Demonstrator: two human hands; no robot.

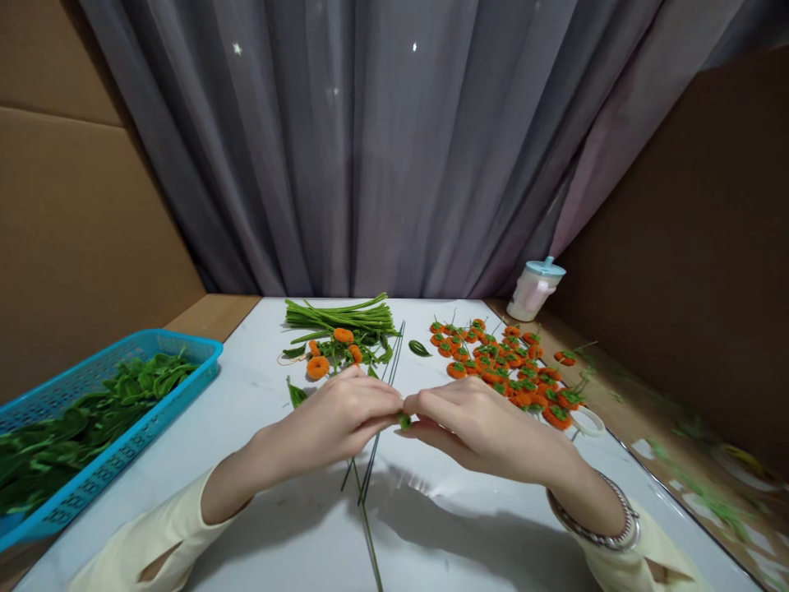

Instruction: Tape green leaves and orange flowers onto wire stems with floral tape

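Observation:
Above the white table [296, 526], my left hand [333, 418] and my right hand [481, 426] meet fingertip to fingertip. Both pinch a small green fuzzy piece [404, 421], mostly hidden by the fingers. Thin dark green wire stems [372, 464] lie on the table below and behind the hands. One longer green stem [371, 538] runs toward the front edge; whether it joins the pinched piece cannot be seen. A green leaf [296, 395] lies just beyond my left hand, and another leaf [419, 349] lies farther back.
At left stands a blue basket [213, 352] of green leaves. Green fuzzy stems [342, 316] are bundled at the back, near several orange flower-like pieces [317, 367]. Many orange-and-green pieces [493, 362] cover the right side. A white ring [588, 422] and lidded cup [535, 289] are there too.

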